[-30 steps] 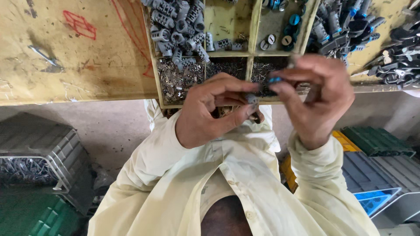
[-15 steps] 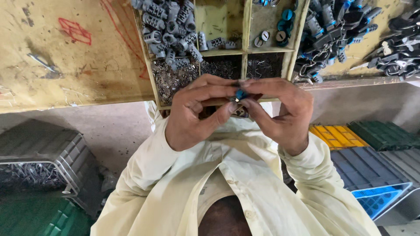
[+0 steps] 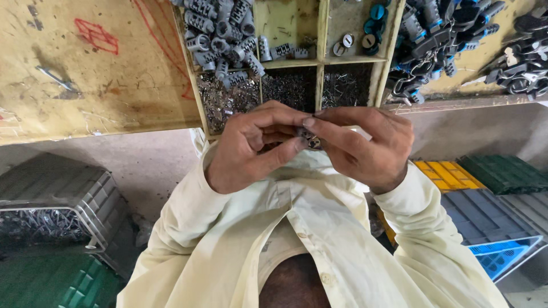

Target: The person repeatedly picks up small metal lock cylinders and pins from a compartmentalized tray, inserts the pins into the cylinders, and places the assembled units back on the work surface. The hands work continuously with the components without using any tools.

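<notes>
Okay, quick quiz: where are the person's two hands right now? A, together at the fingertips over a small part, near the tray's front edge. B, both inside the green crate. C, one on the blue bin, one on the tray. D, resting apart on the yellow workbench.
A: the left hand and right hand meet at the fingertips, pinching a small part just in front of the tray.

Worn yellow workbench (image 3: 85, 85) with a divided wooden tray (image 3: 321, 34) holding grey ribbed cylinders (image 3: 225, 28), small metal parts and blue caps (image 3: 377, 12). Grey crates (image 3: 63, 194), green crate (image 3: 505, 173) below.
</notes>
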